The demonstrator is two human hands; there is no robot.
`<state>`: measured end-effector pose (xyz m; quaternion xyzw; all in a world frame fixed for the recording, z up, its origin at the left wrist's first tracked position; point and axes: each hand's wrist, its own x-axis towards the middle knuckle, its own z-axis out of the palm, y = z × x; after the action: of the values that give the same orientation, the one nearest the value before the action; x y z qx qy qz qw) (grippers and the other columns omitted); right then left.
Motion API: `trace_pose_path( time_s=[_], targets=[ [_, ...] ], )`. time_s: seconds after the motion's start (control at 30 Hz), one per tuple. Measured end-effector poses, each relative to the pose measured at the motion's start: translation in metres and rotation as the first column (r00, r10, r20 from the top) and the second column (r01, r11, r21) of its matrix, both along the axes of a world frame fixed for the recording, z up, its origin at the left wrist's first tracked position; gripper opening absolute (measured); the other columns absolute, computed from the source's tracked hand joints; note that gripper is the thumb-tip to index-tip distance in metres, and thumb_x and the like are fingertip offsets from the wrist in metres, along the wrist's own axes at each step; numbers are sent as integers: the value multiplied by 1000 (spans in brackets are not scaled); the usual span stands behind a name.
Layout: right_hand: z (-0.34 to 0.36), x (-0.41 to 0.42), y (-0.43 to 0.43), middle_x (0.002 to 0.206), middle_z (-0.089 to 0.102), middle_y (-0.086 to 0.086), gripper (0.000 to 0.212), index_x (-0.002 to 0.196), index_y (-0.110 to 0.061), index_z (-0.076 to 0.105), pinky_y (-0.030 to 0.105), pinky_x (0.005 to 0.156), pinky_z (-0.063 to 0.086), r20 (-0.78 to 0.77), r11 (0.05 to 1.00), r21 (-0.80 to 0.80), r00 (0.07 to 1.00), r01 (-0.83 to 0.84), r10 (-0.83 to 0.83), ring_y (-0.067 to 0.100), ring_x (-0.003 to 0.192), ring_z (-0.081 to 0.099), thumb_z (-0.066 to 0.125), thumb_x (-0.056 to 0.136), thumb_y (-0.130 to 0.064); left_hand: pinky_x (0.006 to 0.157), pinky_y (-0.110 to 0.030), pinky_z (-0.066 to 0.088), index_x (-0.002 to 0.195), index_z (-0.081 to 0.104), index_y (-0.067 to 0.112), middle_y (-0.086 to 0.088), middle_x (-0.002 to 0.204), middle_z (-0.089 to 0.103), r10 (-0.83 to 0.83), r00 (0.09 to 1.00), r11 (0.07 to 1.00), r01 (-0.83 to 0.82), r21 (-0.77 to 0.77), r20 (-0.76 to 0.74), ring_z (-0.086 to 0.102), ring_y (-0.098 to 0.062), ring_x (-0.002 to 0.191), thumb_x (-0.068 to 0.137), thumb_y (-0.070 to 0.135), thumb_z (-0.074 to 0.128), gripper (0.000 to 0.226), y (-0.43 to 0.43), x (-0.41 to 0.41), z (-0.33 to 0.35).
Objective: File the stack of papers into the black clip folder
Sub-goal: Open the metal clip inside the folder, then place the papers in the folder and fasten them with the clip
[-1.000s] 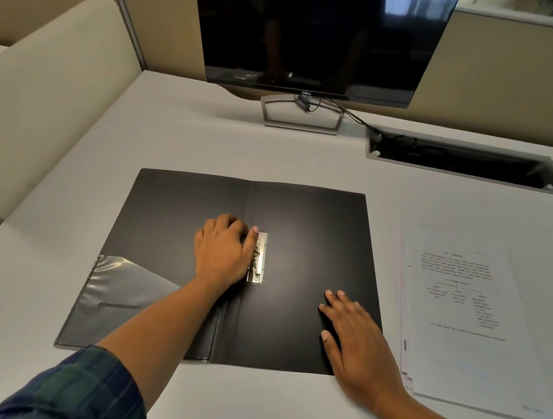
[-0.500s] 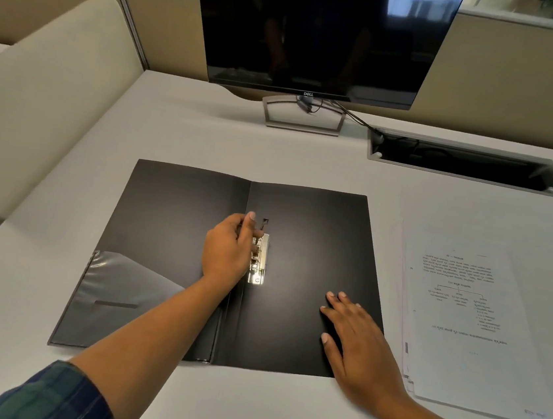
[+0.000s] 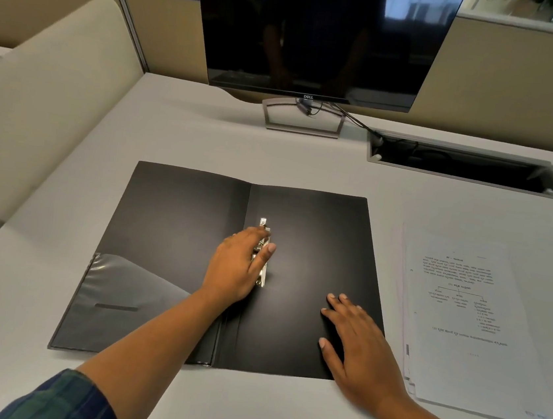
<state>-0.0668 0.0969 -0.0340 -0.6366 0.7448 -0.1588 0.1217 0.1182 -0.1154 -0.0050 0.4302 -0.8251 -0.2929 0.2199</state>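
The black clip folder [image 3: 313, 241] lies open and flat on the desk in front of me. Its metal clip [image 3: 262, 252] runs along the spine, and the lever end stands up at the far end. My left hand [image 3: 236, 266] is on the clip, fingers and thumb around its lever. My right hand [image 3: 359, 349] lies flat with spread fingers on the folder's right cover near the front corner. The stack of papers [image 3: 472, 321] lies on the desk to the right of the folder, printed side up, touched by neither hand.
A dark monitor [image 3: 319, 35] on a metal stand [image 3: 302, 117] stands behind the folder. An open cable tray [image 3: 466, 167] is sunk into the desk at the back right. A beige curved partition [image 3: 40, 96] borders the desk on the left.
My left hand has turned from lying flat over the clip to gripping its lever, and the lever has come up. The right hand has stayed in place.
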Motion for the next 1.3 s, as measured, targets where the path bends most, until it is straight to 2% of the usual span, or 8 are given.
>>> trace_pose_path(
  time_s=[0.13, 0.3, 0.43, 0.73, 0.9, 1.03, 1.17, 1.3],
  targets=[
    [4, 0, -2, 155, 29, -19, 56, 142, -33, 44, 25, 118, 12, 27, 1000, 12, 1000, -11, 10, -1, 145, 15, 40, 93, -59, 109, -34, 27, 108, 68, 17, 1, 121, 68, 41, 999, 975, -48, -215, -35, 44, -22, 136, 95, 25, 61, 17, 16, -6, 4],
    [22, -15, -4, 148, 30, -30, 55, 135, -39, 49, 18, 113, 18, 246, 999, 32, 969, 20, -27, -18, 136, 14, 46, 86, -64, 108, -33, 30, 108, 66, 22, 5, 117, 69, -111, 986, 973, 83, -213, -124, 45, -16, 134, 91, 27, 61, 18, 60, -40, 15],
    [47, -51, 0, 144, 47, -16, 43, 129, -36, 53, 24, 107, 32, 322, 968, -20, 919, 249, -229, 2, 130, 41, 62, 88, -45, 111, -31, 28, 121, 62, 23, 6, 131, 63, -281, 956, 953, 268, -144, -82, 40, -12, 138, 92, 36, 56, 32, 94, -79, 23],
    [71, -183, 59, 138, 56, 6, 44, 125, -17, 58, 35, 103, 39, 335, 744, 78, 686, 663, -646, 26, 128, 50, 72, 85, -28, 118, -39, 24, 146, 39, 26, 5, 159, 30, -501, 840, 863, 502, 52, 206, 26, -17, 146, 94, 45, 53, 57, 161, -172, 25],
    [65, -226, 83, 138, 54, 14, 59, 133, -11, 52, 42, 99, 43, 276, 639, 189, 584, 746, -764, 32, 124, 53, 72, 83, -37, 116, -33, 29, 144, 40, 23, 7, 157, 33, -133, 990, 917, 137, 374, -37, 32, -16, 142, 91, 42, 63, 60, 181, -201, 28],
    [53, -233, 90, 133, 53, 15, 79, 136, -8, 49, 44, 97, 49, 213, 660, 325, 627, 678, -749, 33, 117, 55, 79, 73, -45, 99, -40, 51, 138, 44, 14, -3, 137, 49, 325, 942, 698, -180, 693, -83, 54, -24, 120, 90, 35, 66, 57, 181, -222, 37],
    [45, -233, 95, 134, 45, 16, 96, 138, -10, 43, 45, 99, 47, 140, 675, 320, 671, 665, -728, 36, 120, 51, 86, 61, -49, 56, -20, 46, 102, 54, 13, -9, 108, 64, 410, 910, 582, -206, 787, -65, 56, -10, 75, 89, 32, 67, 26, 175, -239, 43],
    [42, -233, 94, 132, 44, 16, 97, 138, -10, 43, 46, 100, 45, 137, 690, 307, 688, 655, -713, 36, 117, 51, 86, 60, -49, 48, -17, 40, 95, 52, 14, 6, 88, 55, 391, 920, 618, -243, 747, -24, 58, -11, 74, 86, 31, 70, 27, 163, -245, 39]
  ],
)
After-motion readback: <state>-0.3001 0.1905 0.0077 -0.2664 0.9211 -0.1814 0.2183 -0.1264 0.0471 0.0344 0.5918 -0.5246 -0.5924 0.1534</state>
